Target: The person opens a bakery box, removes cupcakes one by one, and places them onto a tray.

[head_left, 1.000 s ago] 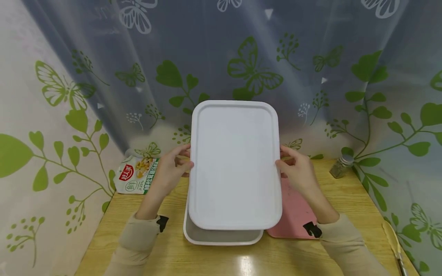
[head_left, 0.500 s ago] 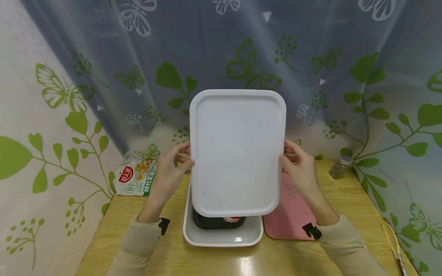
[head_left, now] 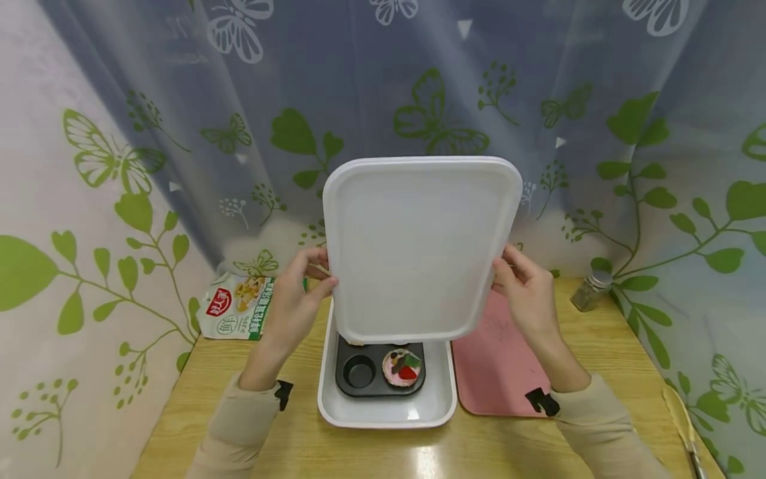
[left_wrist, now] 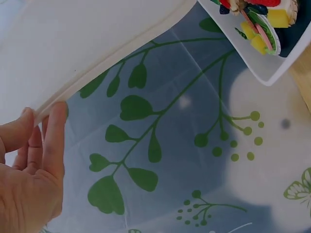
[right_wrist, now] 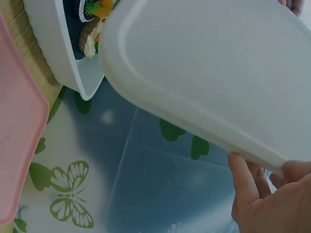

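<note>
A white rectangular lid (head_left: 419, 253) with rounded corners is held up and tilted over a white box (head_left: 389, 416). My left hand (head_left: 296, 299) pinches the lid's left edge between thumb and fingers; in the left wrist view the left hand (left_wrist: 36, 160) shows the same pinch. On the opposite edge, my right hand (head_left: 526, 293) pinches the lid too, as the right hand (right_wrist: 272, 189) shows in the right wrist view. Inside the box lies a black muffin tin (head_left: 380, 389) holding a fruit-topped tart (head_left: 401, 368) beside a bare cup. The lid hides the tin's far part in the head view.
A pink board (head_left: 497, 372) lies right of the box on the wooden table (head_left: 311, 446). A printed food pouch (head_left: 233, 306) sits at the back left. At the right are a spice jar (head_left: 591, 291) and tongs (head_left: 679, 412). A patterned curtain (head_left: 371, 80) hangs behind.
Both hands have raised the lid off the box and tilted its near edge up and away. The muffin tin and tart have come into sight.
</note>
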Demonstrator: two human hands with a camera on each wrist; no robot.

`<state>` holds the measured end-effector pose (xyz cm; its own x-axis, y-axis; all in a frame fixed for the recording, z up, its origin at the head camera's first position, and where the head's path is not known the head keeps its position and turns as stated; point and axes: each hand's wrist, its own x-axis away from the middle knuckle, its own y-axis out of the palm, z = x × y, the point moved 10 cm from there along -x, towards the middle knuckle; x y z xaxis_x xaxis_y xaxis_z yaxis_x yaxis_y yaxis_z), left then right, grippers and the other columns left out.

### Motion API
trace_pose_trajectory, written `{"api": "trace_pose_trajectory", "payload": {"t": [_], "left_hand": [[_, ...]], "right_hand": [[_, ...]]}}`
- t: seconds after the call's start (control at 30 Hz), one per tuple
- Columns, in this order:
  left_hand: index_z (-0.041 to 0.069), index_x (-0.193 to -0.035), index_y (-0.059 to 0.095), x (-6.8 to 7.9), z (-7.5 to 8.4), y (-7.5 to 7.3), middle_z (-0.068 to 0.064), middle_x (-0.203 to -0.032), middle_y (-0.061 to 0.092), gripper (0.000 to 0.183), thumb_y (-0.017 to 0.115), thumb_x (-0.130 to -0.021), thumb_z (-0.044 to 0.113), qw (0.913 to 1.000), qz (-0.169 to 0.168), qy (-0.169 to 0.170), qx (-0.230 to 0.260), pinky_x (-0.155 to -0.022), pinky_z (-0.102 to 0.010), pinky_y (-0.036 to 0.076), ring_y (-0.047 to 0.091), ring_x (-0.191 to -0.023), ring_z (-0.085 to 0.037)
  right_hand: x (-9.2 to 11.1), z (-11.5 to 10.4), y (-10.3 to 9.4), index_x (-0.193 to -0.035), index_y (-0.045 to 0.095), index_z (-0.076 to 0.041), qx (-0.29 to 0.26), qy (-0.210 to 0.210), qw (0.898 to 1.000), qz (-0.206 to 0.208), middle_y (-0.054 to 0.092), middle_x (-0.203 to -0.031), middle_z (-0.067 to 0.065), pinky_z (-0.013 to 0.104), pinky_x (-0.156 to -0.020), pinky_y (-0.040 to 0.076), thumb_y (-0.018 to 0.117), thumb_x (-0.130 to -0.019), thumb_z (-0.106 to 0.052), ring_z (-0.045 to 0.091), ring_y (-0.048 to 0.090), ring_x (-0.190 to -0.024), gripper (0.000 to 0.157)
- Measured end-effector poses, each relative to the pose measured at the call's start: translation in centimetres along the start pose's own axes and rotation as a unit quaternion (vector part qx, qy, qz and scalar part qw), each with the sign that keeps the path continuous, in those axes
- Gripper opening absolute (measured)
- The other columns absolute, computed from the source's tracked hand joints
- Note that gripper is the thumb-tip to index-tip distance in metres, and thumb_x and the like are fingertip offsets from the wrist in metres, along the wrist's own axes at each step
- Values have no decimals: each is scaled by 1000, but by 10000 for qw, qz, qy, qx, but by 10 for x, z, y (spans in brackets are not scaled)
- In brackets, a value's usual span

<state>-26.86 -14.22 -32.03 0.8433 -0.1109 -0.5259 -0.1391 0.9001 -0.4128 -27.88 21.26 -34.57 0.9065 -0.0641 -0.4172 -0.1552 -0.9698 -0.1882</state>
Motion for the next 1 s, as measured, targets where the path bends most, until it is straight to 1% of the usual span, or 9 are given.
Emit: {"api": "trace_pose_trajectory", "payload": {"t": [0.17,0.27,0.4,0.5,0.6,0.73,0.8,0.93,1.0], "left_hand": [[-1,-123,58,2,5,2,-15,-109,67,34,70,-93,-12,9993,25,361,-55,-72,-38,65,67,-94,-24],[0,-120,58,3,7,2,-14,-107,68,32,71,-93,-12,9986,69,520,-106,-71,-35,65,67,-94,-24],[-1,-117,59,5,13,3,-13,-104,68,31,72,-91,-13,9955,118,905,-272,-70,-30,64,68,-94,-26],[-3,-115,59,7,19,4,-14,-103,68,31,72,-90,-15,9901,171,1321,-437,-74,-32,65,69,-95,-27],[-5,-113,59,10,25,4,-17,-103,65,31,73,-88,-18,9828,221,1739,-579,-80,-33,65,70,-96,-29],[-6,-110,58,12,31,4,-19,-105,62,30,73,-87,-19,9729,265,2139,-835,-83,-33,65,70,-97,-31],[-5,-107,57,13,33,4,-19,-105,62,29,73,-87,-18,9675,292,2293,-1025,-82,-34,65,70,-96,-32],[-4,-104,55,16,36,5,-18,-103,61,28,74,-88,-15,9531,363,2639,-1434,-79,-38,65,68,-94,-31],[-3,-104,55,18,36,6,-18,-103,62,26,73,-90,-14,9459,396,2781,-1622,-79,-37,64,65,-94,-30]], "right_hand": [[0,-3,0,-153,56,-16,-129,-101,9998,79,69,-116,-19,23,-85,62,49,-113,-22,0,69,-103,41],[-1,-3,0,-151,59,-14,-288,-87,9995,129,70,-109,-13,24,-85,63,49,-113,-22,5,68,-101,40],[-3,2,-1,-145,64,-11,-854,211,9960,173,72,-113,-11,25,-91,62,48,-113,-33,6,69,-107,42],[-5,10,0,-136,69,-11,-1555,691,9854,105,73,-116,-9,27,-96,60,47,-112,-44,7,70,-111,46],[-6,15,2,-128,71,-12,-2086,1108,9717,-4,75,-113,-7,29,-98,61,51,-111,-45,8,72,-108,42],[-7,17,5,-126,72,-16,-2366,1385,9614,-242,76,-113,-9,30,-99,60,56,-111,-36,6,73,-108,30],[-7,18,7,-124,73,-17,-2585,1547,9529,-347,75,-115,-8,29,-100,60,58,-110,-33,7,74,-109,25],[-7,23,10,-117,74,-18,-3009,1907,9329,-521,73,-117,-6,26,-101,58,57,-110,-30,8,73,-109,22],[-6,26,13,-117,74,-21,-2989,2069,9288,-716,69,-122,-8,23,-101,57,53,-112,-28,5,70,-112,23]]}}
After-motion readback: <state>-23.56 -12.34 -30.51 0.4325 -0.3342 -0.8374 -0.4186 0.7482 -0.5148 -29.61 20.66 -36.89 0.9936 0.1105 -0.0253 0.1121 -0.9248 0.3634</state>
